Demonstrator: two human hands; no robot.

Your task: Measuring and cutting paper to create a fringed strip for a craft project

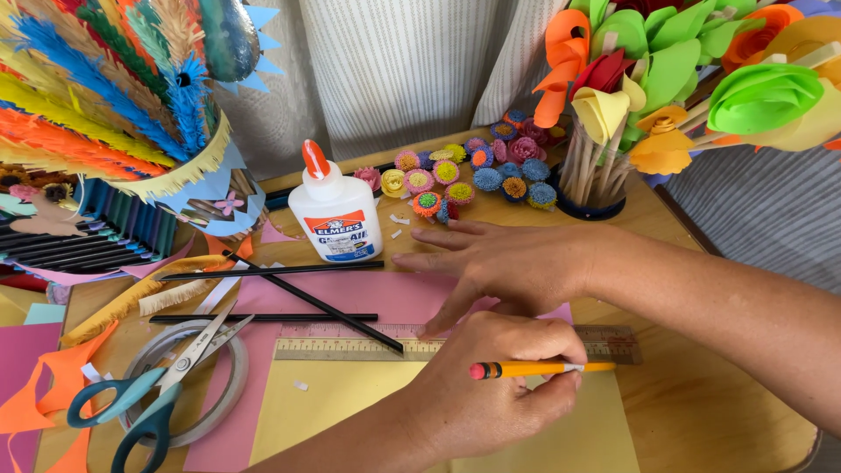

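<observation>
Our left hand (499,385) grips a yellow wooden pencil (534,369) with a pink eraser, lying along a long metal ruler (350,349) on pale yellow paper (342,403); our right hand (499,258) lies flat and unclenched on pink paper (385,293) just behind; a white glue bottle (335,210) and blue-handled scissors (149,398) sit on the wooden desk (701,412).

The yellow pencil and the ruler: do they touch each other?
Cannot tell. In the head view the pencil lies across the ruler in the left hand, but whether it rests on it or hovers above is unclear.
</observation>
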